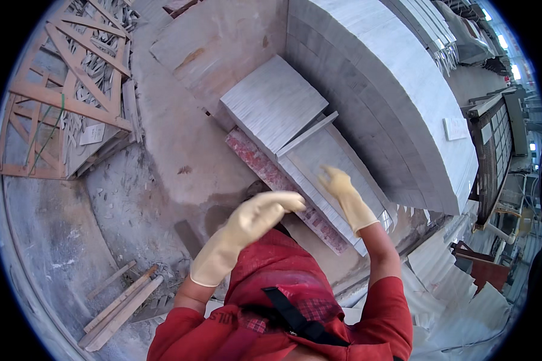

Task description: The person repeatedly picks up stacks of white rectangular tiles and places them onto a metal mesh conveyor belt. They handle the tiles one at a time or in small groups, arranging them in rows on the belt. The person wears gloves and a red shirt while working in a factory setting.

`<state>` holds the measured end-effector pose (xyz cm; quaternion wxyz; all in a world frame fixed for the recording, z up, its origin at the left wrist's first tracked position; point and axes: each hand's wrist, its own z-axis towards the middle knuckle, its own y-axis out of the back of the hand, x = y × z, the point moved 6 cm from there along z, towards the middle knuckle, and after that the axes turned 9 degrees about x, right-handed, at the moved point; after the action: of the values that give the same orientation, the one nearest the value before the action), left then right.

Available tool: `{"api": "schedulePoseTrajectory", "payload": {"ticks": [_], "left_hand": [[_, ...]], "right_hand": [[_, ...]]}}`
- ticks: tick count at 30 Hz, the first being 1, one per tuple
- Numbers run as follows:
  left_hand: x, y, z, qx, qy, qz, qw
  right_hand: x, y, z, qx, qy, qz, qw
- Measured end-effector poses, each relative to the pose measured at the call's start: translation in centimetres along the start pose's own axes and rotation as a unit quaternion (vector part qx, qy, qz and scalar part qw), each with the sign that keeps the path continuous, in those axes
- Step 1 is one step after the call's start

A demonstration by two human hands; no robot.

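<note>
My left hand (256,218), in a cream rubber glove, hovers just in front of the low stone stack, fingers stretched out and slightly bent, holding nothing. Over the stack's lower part, my right hand (341,188), gloved alike, has its fingers apart; whether they touch the surface is unclear. Grey stone slabs (328,153) make up this lower part. Beside it rises a taller block of thin slabs (277,99) standing on edge. A single narrow slab (308,133) leans at a slant between the two. A red speckled stone base (264,162) lies under the stack.
A long, high row of pale slabs (397,84) curves along the far right side. Wooden frames (72,99) hold stone offcuts at the left. Timber pieces (120,310) lie at lower left. Crumpled pale sheeting (451,295) is at lower right, below a metal rack (494,144).
</note>
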<state>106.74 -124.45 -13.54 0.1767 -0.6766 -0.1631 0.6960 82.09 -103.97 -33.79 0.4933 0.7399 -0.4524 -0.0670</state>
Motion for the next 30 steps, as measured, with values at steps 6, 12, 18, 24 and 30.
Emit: {"api": "schedulePoseTrajectory", "payload": {"ticks": [6,12,18,24,30], "left_hand": [[15.7,14.2,-2.3,-0.182,0.271,-0.026,0.945],[23.0,18.5,-0.9,-0.175,0.376,-0.039,0.909],[28.8,19.2,4.7,-0.195,0.368,-0.128,0.9],[35.0,18.4,10.9,-0.16,0.375,-0.329,0.852],[35.4,15.8,12.9,-0.179,0.283,-0.455,0.825]], "right_hand": [[-4.7,5.1,10.7,-0.175,-0.142,0.241,0.944],[-8.3,5.7,20.2,-0.206,-0.261,0.328,0.884],[-11.3,5.2,26.5,-0.222,-0.241,0.32,0.889],[-13.0,2.9,28.1,-0.221,-0.223,0.444,0.839],[-11.3,3.0,27.8,-0.264,-0.172,0.489,0.813]]}}
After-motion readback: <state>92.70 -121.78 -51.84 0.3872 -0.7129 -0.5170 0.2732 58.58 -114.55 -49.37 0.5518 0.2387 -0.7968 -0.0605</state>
